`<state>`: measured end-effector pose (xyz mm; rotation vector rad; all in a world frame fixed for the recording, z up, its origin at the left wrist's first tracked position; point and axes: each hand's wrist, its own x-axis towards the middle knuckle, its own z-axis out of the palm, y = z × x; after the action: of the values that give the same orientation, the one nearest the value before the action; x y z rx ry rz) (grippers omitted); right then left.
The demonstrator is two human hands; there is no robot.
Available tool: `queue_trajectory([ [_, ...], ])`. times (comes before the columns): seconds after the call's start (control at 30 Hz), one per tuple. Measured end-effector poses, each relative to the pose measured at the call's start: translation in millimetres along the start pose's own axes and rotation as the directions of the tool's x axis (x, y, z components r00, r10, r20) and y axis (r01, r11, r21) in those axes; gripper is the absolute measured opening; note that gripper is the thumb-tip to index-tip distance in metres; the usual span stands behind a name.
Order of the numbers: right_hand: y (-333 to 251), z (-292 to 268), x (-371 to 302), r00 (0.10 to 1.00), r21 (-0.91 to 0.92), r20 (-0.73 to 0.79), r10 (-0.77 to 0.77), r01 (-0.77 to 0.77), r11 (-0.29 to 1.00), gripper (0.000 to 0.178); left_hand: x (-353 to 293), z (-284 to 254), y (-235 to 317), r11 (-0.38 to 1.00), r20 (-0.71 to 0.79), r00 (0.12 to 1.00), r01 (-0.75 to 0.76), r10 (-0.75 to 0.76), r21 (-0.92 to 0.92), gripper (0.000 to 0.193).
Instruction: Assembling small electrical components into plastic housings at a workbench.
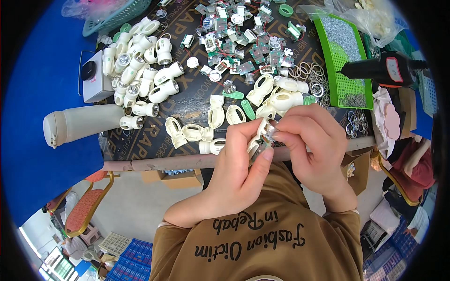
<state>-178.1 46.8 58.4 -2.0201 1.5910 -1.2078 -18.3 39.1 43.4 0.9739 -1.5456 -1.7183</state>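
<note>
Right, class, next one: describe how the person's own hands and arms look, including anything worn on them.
The left hand and right hand are ungloved, with no watch or bracelet visible. The forearms are bare up to the short brown sleeves, which belong to a brown shirt with dark lettering across it.

tan-lettered black tabletop (191, 111), bright green tray (333, 77); the held flashlight casing (266, 127) is cream, perhaps silver inside.
</note>
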Motion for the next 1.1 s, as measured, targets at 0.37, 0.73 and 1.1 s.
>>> queue_trajectory([
  [0.37, 2, 11, -17, 0.965, 0.488, -0.014, 0.263, -0.223, 0.844, 0.025, 3, -2, -21, 0.951, -0.029, 0.993, -0.118, 0.115, -0.285, 0.032],
  [0.73, 8, 6, -21, 0.976, 0.697, 0.107, 0.189, -0.209, 0.686, 0.027, 3, -5, -28, 0.926, -0.031, 0.972, -0.232, 0.233, -0.298, 0.024],
  [1.1, 15, 30, -60, 0.880, 0.725, 0.273, 0.390, -0.454, 0.517, 0.030, -23, -11, -53, 0.992, 0.080, 0.996, -0.044, 0.035, 0.120, 0.023],
])
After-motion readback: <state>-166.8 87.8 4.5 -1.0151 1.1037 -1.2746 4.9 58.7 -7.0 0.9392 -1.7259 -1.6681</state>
